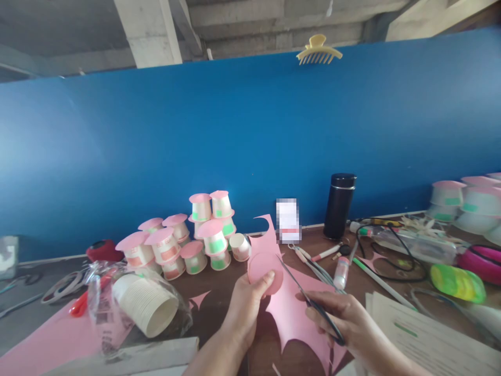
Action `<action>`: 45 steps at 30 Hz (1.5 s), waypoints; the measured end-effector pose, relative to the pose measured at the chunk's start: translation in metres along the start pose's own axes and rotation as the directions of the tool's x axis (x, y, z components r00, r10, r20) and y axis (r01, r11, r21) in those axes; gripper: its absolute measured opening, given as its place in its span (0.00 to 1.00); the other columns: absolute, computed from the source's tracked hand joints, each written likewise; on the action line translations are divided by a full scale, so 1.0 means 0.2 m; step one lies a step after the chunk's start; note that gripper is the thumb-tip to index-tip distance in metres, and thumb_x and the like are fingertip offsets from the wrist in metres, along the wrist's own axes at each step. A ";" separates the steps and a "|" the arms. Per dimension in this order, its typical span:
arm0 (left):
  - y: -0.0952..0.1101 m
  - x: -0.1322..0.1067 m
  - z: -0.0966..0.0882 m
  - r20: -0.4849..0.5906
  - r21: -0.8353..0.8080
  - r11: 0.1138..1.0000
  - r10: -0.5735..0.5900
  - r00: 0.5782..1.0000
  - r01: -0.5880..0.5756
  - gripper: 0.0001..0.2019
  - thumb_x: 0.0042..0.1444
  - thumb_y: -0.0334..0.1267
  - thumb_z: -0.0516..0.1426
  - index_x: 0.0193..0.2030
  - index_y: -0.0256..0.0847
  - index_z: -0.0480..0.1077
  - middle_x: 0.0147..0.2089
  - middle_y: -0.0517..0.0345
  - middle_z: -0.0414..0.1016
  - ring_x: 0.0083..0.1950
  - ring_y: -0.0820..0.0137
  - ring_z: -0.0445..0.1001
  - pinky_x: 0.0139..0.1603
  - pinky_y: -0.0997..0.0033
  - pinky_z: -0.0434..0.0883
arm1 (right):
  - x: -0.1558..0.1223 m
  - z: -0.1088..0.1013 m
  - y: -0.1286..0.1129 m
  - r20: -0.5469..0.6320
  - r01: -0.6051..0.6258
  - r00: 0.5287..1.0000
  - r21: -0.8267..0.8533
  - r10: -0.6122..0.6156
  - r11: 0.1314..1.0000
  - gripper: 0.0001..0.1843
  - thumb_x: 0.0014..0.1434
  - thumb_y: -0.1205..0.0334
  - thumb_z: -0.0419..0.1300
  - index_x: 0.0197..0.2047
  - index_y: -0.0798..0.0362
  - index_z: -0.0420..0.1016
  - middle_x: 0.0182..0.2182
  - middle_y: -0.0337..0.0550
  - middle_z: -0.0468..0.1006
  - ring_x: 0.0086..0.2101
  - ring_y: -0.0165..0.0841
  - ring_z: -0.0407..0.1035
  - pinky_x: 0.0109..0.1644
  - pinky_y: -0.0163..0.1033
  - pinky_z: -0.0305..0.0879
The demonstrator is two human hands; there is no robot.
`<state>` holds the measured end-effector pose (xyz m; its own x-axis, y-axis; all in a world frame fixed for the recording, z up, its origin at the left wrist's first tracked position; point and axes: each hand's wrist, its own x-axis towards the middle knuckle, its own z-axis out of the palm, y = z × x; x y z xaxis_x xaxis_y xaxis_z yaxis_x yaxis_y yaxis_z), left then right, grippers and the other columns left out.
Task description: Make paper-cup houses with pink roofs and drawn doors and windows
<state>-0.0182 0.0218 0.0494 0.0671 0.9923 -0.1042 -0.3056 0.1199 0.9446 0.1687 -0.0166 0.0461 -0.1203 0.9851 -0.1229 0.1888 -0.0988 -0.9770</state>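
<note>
My left hand (245,303) pinches a round pink paper disc (268,266), its thumb lying across the front. In my right hand (332,310) is a pair of scissors (295,279) with dark handles, its blades pointing up and left to the disc's right edge. I cannot tell whether the blades touch the paper. Beneath both hands lies a pink paper sheet (295,318) with curved bites cut out of its edges. Left of the disc, a bare paper cup (239,246) rests tilted beside stacked paper cups (211,243) topped with pink discs.
A bagged stack of paper cups (146,303) lies at left near a roll of tape (62,287). A black flask (340,206) stands by the blue partition (250,136). Printed papers (426,329), a plastic bottle (415,244) and cables crowd the right. More capped cups (448,196) stand far right.
</note>
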 end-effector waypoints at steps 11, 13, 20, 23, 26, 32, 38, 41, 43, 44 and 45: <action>-0.01 0.01 -0.01 -0.043 0.003 1.000 0.014 0.999 -0.014 0.14 0.48 0.45 0.65 0.29 0.34 0.71 0.24 0.62 0.67 0.26 0.78 0.58 0.29 0.76 0.57 | 0.01 -0.01 0.00 0.015 0.028 0.999 -0.025 -0.028 0.999 0.26 0.49 0.46 0.63 0.46 0.56 0.81 0.19 0.35 0.65 0.19 0.24 0.56 0.21 0.30 0.58; -0.03 0.02 -0.02 -0.073 0.008 1.000 0.017 0.997 -0.017 0.16 0.48 0.46 0.65 0.27 0.34 0.70 0.22 0.64 0.64 0.24 0.79 0.56 0.27 0.76 0.55 | 0.01 -0.01 0.00 0.020 0.029 0.999 -0.013 -0.028 1.000 0.26 0.49 0.46 0.63 0.46 0.56 0.80 0.19 0.34 0.65 0.19 0.24 0.56 0.21 0.30 0.58; -0.05 0.02 0.01 -0.118 -0.135 0.989 -0.069 0.991 0.053 0.21 0.46 0.49 0.66 0.38 0.33 0.73 0.29 0.56 0.73 0.28 0.74 0.67 0.30 0.74 0.63 | -0.01 0.03 0.00 0.001 -0.018 1.000 0.044 0.018 0.999 0.27 0.44 0.45 0.67 0.42 0.56 0.82 0.18 0.35 0.66 0.19 0.25 0.58 0.20 0.31 0.57; -0.02 0.01 0.02 -0.126 -0.162 0.985 -0.079 0.989 0.058 0.23 0.44 0.48 0.67 0.41 0.31 0.74 0.34 0.49 0.77 0.33 0.68 0.73 0.35 0.70 0.67 | -0.01 0.05 -0.01 0.007 -0.034 0.999 0.073 0.034 0.997 0.27 0.42 0.45 0.68 0.41 0.55 0.83 0.17 0.35 0.67 0.18 0.25 0.59 0.20 0.30 0.57; -0.01 0.00 0.02 -0.116 -0.128 0.990 -0.070 0.991 0.055 0.23 0.42 0.49 0.67 0.39 0.30 0.75 0.34 0.46 0.78 0.34 0.64 0.75 0.37 0.67 0.69 | -0.01 0.04 -0.02 0.018 -0.036 0.999 0.075 0.035 0.997 0.28 0.42 0.45 0.68 0.42 0.55 0.82 0.16 0.34 0.66 0.17 0.25 0.59 0.19 0.30 0.58; -0.03 -0.01 0.02 -0.060 -0.070 0.996 -0.065 0.996 0.060 0.23 0.46 0.48 0.66 0.40 0.29 0.75 0.34 0.44 0.79 0.35 0.61 0.76 0.38 0.64 0.70 | -0.02 0.03 -0.02 0.021 -0.008 1.000 0.068 0.007 0.998 0.29 0.44 0.44 0.68 0.44 0.56 0.82 0.18 0.35 0.68 0.18 0.25 0.60 0.20 0.30 0.60; -0.04 -0.02 0.03 -0.039 -0.032 0.998 -0.062 0.997 0.060 0.22 0.48 0.49 0.64 0.40 0.29 0.75 0.35 0.42 0.80 0.37 0.59 0.77 0.41 0.61 0.71 | -0.02 0.04 -0.01 0.017 0.005 1.000 0.114 -0.007 0.993 0.28 0.45 0.46 0.68 0.44 0.56 0.81 0.18 0.35 0.68 0.18 0.24 0.60 0.19 0.30 0.58; -0.03 -0.02 0.03 -0.033 -0.025 0.998 -0.054 0.998 0.053 0.23 0.47 0.49 0.64 0.41 0.29 0.75 0.37 0.42 0.80 0.38 0.58 0.77 0.43 0.61 0.71 | -0.01 0.04 0.01 0.035 0.007 0.999 0.154 -0.013 0.988 0.26 0.46 0.48 0.68 0.44 0.57 0.81 0.19 0.35 0.67 0.19 0.23 0.59 0.21 0.30 0.56; -0.03 -0.02 0.03 -0.045 -0.014 0.998 -0.058 0.997 0.057 0.23 0.47 0.49 0.65 0.41 0.30 0.76 0.37 0.42 0.80 0.38 0.58 0.77 0.42 0.61 0.71 | -0.01 0.04 0.01 0.051 0.010 0.999 0.176 -0.019 0.984 0.26 0.47 0.48 0.68 0.45 0.57 0.81 0.19 0.34 0.66 0.19 0.23 0.58 0.22 0.30 0.54; -0.03 -0.02 0.03 -0.049 -0.009 0.998 -0.059 0.997 0.059 0.22 0.47 0.50 0.65 0.40 0.30 0.76 0.37 0.42 0.80 0.38 0.59 0.76 0.41 0.62 0.71 | -0.01 0.04 0.02 0.056 0.012 0.998 0.184 -0.022 0.983 0.26 0.47 0.48 0.68 0.45 0.57 0.80 0.19 0.34 0.66 0.19 0.23 0.58 0.22 0.30 0.53; -0.03 -0.02 0.03 -0.051 -0.004 0.998 -0.059 0.997 0.059 0.22 0.47 0.50 0.65 0.40 0.30 0.76 0.37 0.43 0.79 0.37 0.59 0.76 0.40 0.62 0.71 | -0.01 0.04 0.02 0.060 0.014 0.998 0.189 -0.026 0.982 0.26 0.47 0.48 0.68 0.45 0.58 0.80 0.19 0.33 0.65 0.19 0.23 0.57 0.22 0.30 0.53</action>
<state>-0.0109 0.0178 0.0453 0.0361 0.9838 -0.1757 -0.3045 0.1783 0.9357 0.1621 -0.0193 0.0417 -0.1831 0.9771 -0.1079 -0.0009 -0.1100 -0.9939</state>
